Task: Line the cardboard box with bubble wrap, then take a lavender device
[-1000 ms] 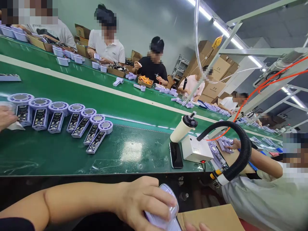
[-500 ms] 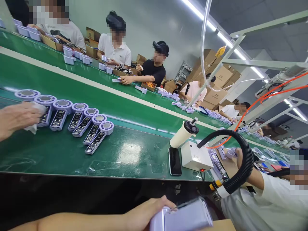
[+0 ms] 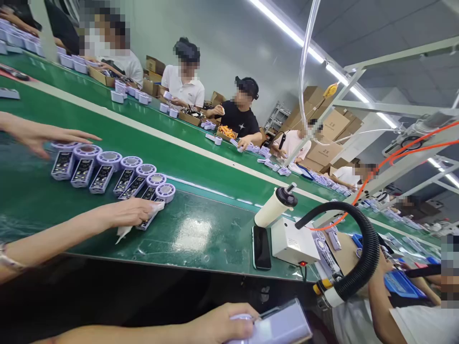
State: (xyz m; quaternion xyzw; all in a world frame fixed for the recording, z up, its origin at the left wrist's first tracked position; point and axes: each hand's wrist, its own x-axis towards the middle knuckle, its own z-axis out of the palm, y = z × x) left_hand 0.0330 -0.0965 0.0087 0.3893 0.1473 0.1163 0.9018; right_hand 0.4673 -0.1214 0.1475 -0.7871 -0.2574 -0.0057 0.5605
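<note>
My left hand (image 3: 218, 326) grips pale lilac casing (image 3: 283, 325), glossy white sheen on top. Conveyor belt (image 3: 201, 229) deep green, cream stripe (image 3: 150, 134) running far left to right. Row of fan units (image 3: 118, 172): lilac round heads, dark circuit boards with tiny light specks. Co-worker's hand (image 3: 132, 212) near left holds white cloth (image 3: 124, 231). Phone (image 3: 261, 247) black. Box (image 3: 292, 241) white, red lamp in front; bottle (image 3: 274, 208) cream with black cap. Hose (image 3: 362, 253) black ribbed, yellow-and-white collar. Orange cables (image 3: 405, 148) far right. Cartons (image 3: 322, 119) brown.
</note>
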